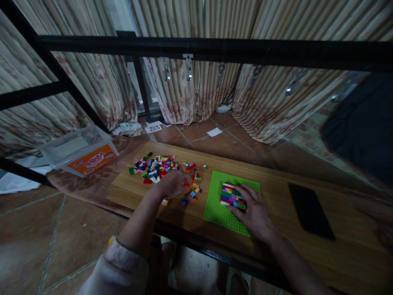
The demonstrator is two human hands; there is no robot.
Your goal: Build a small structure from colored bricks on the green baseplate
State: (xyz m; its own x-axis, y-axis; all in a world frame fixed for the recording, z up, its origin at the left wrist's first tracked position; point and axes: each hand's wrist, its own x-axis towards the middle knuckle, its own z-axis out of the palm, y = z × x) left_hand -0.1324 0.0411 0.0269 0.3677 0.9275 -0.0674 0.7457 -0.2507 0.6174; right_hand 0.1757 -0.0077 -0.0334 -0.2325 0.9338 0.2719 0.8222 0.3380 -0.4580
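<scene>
A square green baseplate (215,211) lies on the wooden bench top. On it sits a multicoloured block of toy building bricks (229,194), with white and red at its edges. My right hand (253,209) holds this block from the right, thumb at the near side and fingers over the far side. To the left, my left hand (173,184) is curled down among loose bricks (195,190), near a small red one. Its fingertips are partly hidden and dim, so what they pinch is unclear. A larger pile of mixed bricks (156,166) spreads just beyond that hand.
A clear plastic box (81,147) with an orange label stands left of the wooden bench top (276,205). A dark flat slab (310,211) lies on the right. Black metal bars (208,47) cross in front of striped curtains. A person's dark sleeve (362,127) shows at right.
</scene>
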